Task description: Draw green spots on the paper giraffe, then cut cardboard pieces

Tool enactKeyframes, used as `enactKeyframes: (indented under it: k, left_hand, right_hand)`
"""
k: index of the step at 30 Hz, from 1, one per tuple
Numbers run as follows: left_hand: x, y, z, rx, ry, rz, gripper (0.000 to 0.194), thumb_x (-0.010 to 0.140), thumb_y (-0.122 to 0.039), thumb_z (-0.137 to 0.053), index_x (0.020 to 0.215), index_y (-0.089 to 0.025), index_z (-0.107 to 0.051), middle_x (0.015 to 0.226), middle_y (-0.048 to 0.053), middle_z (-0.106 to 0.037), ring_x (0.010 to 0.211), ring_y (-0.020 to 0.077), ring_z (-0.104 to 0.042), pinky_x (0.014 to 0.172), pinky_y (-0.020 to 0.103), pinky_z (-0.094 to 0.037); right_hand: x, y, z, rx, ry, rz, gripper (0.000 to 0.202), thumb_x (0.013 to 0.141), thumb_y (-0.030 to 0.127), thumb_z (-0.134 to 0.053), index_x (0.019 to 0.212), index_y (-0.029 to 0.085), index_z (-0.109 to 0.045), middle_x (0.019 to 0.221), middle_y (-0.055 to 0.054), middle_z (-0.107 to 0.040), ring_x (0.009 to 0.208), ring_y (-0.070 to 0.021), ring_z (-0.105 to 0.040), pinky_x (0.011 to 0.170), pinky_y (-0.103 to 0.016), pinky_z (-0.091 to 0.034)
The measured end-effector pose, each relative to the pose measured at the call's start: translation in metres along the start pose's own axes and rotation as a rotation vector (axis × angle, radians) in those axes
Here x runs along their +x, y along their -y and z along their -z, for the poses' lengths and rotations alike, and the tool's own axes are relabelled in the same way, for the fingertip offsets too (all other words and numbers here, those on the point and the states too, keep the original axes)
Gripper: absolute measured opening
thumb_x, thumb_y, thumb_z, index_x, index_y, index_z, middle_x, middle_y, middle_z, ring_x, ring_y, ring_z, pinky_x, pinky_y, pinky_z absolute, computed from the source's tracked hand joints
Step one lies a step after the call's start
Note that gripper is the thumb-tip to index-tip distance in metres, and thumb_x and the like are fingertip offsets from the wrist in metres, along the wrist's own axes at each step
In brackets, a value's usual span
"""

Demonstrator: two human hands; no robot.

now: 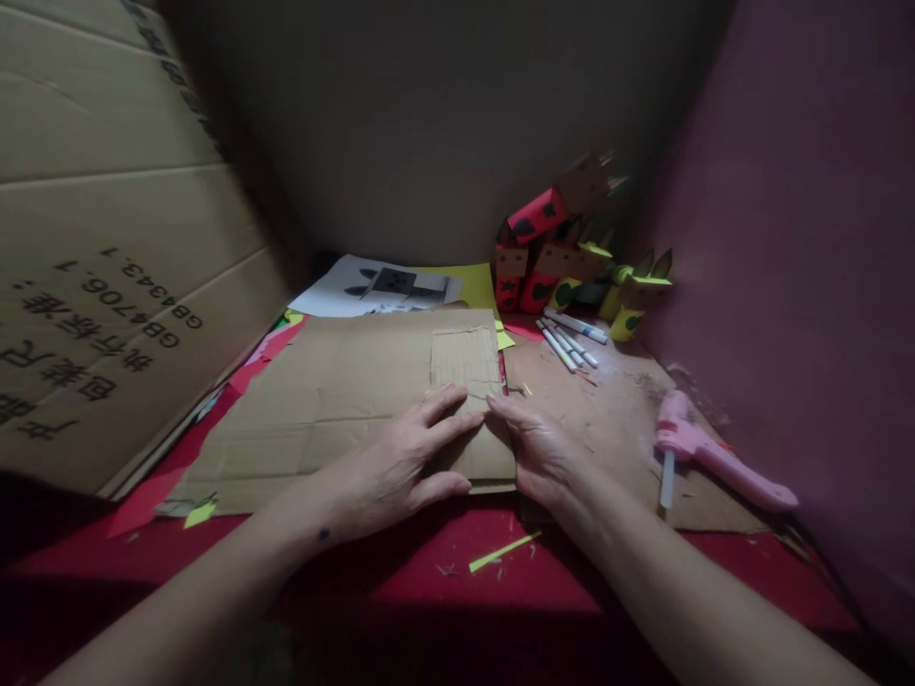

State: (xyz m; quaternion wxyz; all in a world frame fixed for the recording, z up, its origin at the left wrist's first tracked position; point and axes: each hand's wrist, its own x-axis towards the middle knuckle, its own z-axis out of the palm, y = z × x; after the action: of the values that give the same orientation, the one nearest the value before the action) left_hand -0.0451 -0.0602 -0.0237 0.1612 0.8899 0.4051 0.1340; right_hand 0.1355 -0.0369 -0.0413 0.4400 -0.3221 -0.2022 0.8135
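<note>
Cardboard [343,367]: long axis L-R, L hand [404,453] spread atop, R hand [549,453] cupping edge.

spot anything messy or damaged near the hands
The cardboard sheet under the left hand looks worn, with creases across it. In front of it, a yellow strip and small scraps lie loose on the red surface, like stray offcuts.
</note>
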Motion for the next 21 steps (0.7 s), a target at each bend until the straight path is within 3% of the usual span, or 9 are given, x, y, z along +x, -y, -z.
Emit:
enactKeyframes:
  k: [3,7,16,21]
  left_hand:
    - [-0.002,0.0,0.003,-0.044,0.033,0.003,0.069,0.084,-0.046,-0.059,0.145,-0.031,-0.03,0.156,0.01,-0.021,0.142,0.0306,-0.022,0.111,0.05,-0.032]
    - [-0.004,0.003,0.004,-0.047,0.067,-0.015,0.089,0.076,-0.047,-0.069,0.148,-0.031,-0.02,0.158,0.012,-0.014,0.143,0.0322,-0.015,0.11,0.054,-0.03]
    - [-0.011,0.001,-0.003,0.041,0.013,-0.025,0.084,0.079,-0.044,-0.066,0.148,-0.022,-0.023,0.156,0.015,-0.018,0.143,0.0281,-0.017,0.111,0.049,-0.031]
    - [-0.011,-0.002,-0.004,0.058,-0.011,-0.039,0.082,0.081,-0.055,-0.059,0.148,-0.021,-0.024,0.156,0.016,-0.019,0.143,0.029,-0.017,0.111,0.05,-0.032]
  right_hand:
    - [0.001,-0.003,0.003,-0.057,-0.018,0.046,0.021,0.062,0.013,-0.072,0.082,0.016,-0.068,0.063,-0.003,-0.07,0.075,-0.024,-0.069,0.076,-0.04,-0.054]
    - [0.001,-0.003,0.002,-0.067,-0.007,0.042,0.02,0.063,0.012,-0.071,0.083,0.015,-0.067,0.064,-0.004,-0.07,0.075,-0.0242,-0.068,0.077,-0.04,-0.053]
    - [-0.003,-0.002,-0.002,-0.106,-0.014,0.054,0.022,0.064,0.012,-0.071,0.085,0.015,-0.066,0.07,-0.005,-0.072,0.078,-0.024,-0.068,0.078,-0.04,-0.053]
    - [-0.003,-0.004,0.0,-0.112,-0.028,0.059,0.022,0.065,0.011,-0.069,0.087,0.016,-0.066,0.071,-0.004,-0.073,0.068,-0.0196,-0.067,0.075,-0.037,-0.053]
